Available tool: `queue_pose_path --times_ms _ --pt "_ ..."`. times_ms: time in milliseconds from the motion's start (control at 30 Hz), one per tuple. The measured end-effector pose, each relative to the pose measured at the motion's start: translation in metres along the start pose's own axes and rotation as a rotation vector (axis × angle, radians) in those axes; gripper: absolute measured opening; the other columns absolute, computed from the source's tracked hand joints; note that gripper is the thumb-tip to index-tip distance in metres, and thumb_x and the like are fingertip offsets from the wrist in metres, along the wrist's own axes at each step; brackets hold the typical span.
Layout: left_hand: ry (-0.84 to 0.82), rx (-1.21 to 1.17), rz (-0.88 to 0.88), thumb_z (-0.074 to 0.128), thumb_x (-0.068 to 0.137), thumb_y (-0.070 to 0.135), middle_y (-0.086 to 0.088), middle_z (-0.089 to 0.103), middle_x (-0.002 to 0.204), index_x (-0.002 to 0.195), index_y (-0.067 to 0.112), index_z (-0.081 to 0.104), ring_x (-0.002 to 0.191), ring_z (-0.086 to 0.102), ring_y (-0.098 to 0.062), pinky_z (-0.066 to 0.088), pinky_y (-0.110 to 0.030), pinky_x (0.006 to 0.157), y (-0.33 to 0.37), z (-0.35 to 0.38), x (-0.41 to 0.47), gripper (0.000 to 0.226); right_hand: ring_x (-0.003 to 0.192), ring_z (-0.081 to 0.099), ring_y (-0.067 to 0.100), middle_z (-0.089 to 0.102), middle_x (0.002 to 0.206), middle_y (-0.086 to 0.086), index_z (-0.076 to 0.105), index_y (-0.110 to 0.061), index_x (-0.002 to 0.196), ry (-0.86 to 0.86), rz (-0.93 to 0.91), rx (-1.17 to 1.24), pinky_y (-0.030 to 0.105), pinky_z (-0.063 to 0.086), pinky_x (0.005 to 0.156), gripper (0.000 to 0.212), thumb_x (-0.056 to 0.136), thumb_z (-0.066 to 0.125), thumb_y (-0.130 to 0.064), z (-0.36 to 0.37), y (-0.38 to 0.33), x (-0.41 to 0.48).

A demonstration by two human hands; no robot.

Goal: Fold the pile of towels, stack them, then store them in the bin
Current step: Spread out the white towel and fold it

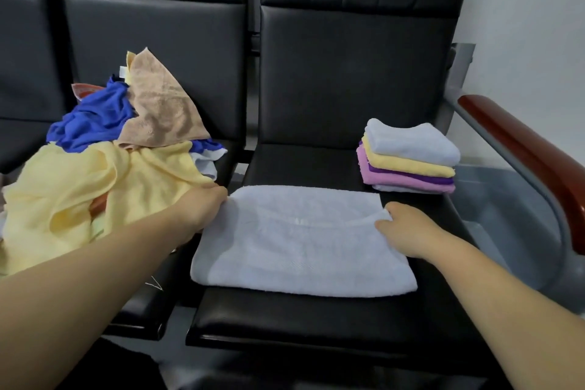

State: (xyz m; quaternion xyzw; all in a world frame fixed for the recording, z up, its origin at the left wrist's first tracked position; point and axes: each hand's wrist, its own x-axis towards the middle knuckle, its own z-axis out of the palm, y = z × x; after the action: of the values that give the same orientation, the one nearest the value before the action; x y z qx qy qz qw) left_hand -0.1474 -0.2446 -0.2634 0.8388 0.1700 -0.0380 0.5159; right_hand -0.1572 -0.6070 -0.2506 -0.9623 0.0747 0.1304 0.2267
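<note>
I see a pale lavender-white terry towel [300, 241], folded into a flat rectangle, lying on the black padded seat [316, 320] in front of me. My left hand [202, 209] pinches its far left corner, fingers closed on the cloth. My right hand [403, 228] grips the right edge, thumb and fingers clamped. A stack of folded towels [408, 157] sits behind, an unfolded pile [104, 152] on the left seat.

Black padded seats [348, 79] stand in a row, a reddish-brown armrest [525, 149] at right.
</note>
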Motion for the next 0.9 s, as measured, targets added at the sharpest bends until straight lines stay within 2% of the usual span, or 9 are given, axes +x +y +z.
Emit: queue_pose_path --times_ms 67,167,267,333,400,533,700,767,900 --pt "0.057 0.026 -0.005 0.047 0.090 0.016 -0.004 0.038 0.071 0.068 0.015 0.040 0.068 0.034 -0.021 0.027 -0.034 0.060 0.008 0.002 0.007 0.023 0.077 0.055 0.014 0.059 0.091 0.001 0.055 -0.019 0.090 0.053 0.006 0.039 0.028 0.037 0.059 0.016 0.105 0.051 -0.024 -0.002 -0.003 0.006" --pt "0.113 0.058 -0.016 0.045 0.092 0.016 -0.006 0.039 0.074 0.074 0.012 0.043 0.069 0.034 -0.021 0.026 -0.036 0.060 0.015 0.006 0.017 0.018 0.076 0.050 0.011 0.057 0.096 -0.002 0.051 -0.017 0.099 0.161 -0.021 0.150 0.028 0.034 0.059 0.009 0.105 0.049 -0.023 -0.001 -0.009 0.018" --pt "0.057 0.012 0.029 0.044 0.094 0.014 -0.004 0.039 0.076 0.075 0.013 0.044 0.072 0.035 -0.019 0.027 -0.035 0.061 0.012 0.013 0.023 0.019 0.071 0.044 0.013 0.052 0.089 -0.001 0.046 -0.018 0.086 0.154 -0.087 0.228 0.030 0.032 0.059 0.018 0.104 0.048 -0.021 0.011 -0.016 0.029" --pt "0.015 0.009 0.050 0.044 0.095 0.015 -0.003 0.043 0.077 0.075 0.013 0.046 0.074 0.038 -0.018 0.030 -0.034 0.062 0.007 0.019 0.027 0.020 0.069 0.042 0.011 0.046 0.084 -0.005 0.041 -0.021 0.082 0.111 -0.088 0.183 0.028 0.031 0.058 0.022 0.103 0.047 -0.020 0.021 -0.016 0.034" --pt "0.016 0.043 0.058 0.043 0.096 0.016 -0.003 0.046 0.079 0.077 0.012 0.049 0.074 0.042 -0.018 0.032 -0.034 0.063 0.005 0.023 0.031 0.020 0.072 0.045 0.006 0.049 0.091 -0.005 0.043 -0.022 0.090 0.116 -0.048 0.114 0.026 0.032 0.058 0.016 0.105 0.047 -0.020 0.019 -0.008 0.037" --pt "0.002 0.126 0.076 0.041 0.096 0.020 -0.004 0.047 0.079 0.077 0.012 0.048 0.075 0.044 -0.020 0.034 -0.035 0.064 0.007 0.026 0.037 0.022 0.072 0.048 0.016 0.055 0.090 0.007 0.046 -0.015 0.083 0.155 0.023 0.111 0.032 0.037 0.061 0.023 0.105 0.046 -0.021 0.006 0.009 0.038" --pt "0.028 0.167 0.056 0.042 0.095 0.021 -0.006 0.046 0.081 0.081 0.011 0.046 0.075 0.042 -0.020 0.033 -0.035 0.063 0.014 0.028 0.046 0.018 0.070 0.043 0.013 0.049 0.087 0.001 0.037 -0.024 0.076 0.178 0.041 0.128 0.030 0.031 0.058 0.029 0.104 0.046 -0.021 0.006 0.008 0.050" --pt "0.063 0.166 0.054 0.043 0.095 0.019 -0.006 0.048 0.081 0.079 0.010 0.046 0.075 0.043 -0.021 0.034 -0.035 0.063 0.013 0.027 0.050 0.019 0.071 0.045 0.014 0.051 0.087 0.003 0.040 -0.022 0.078 0.220 0.021 0.114 0.031 0.031 0.057 0.027 0.104 0.046 -0.022 0.006 0.007 0.056" --pt "0.103 0.214 0.082 0.044 0.097 0.020 -0.003 0.061 0.092 0.094 0.011 0.061 0.080 0.053 -0.016 0.039 -0.030 0.063 0.009 0.026 0.056 0.019 0.071 0.048 0.014 0.056 0.091 0.006 0.047 -0.015 0.085 0.298 0.003 0.093 0.028 0.030 0.055 0.019 0.103 0.046 -0.022 0.012 0.006 0.065"
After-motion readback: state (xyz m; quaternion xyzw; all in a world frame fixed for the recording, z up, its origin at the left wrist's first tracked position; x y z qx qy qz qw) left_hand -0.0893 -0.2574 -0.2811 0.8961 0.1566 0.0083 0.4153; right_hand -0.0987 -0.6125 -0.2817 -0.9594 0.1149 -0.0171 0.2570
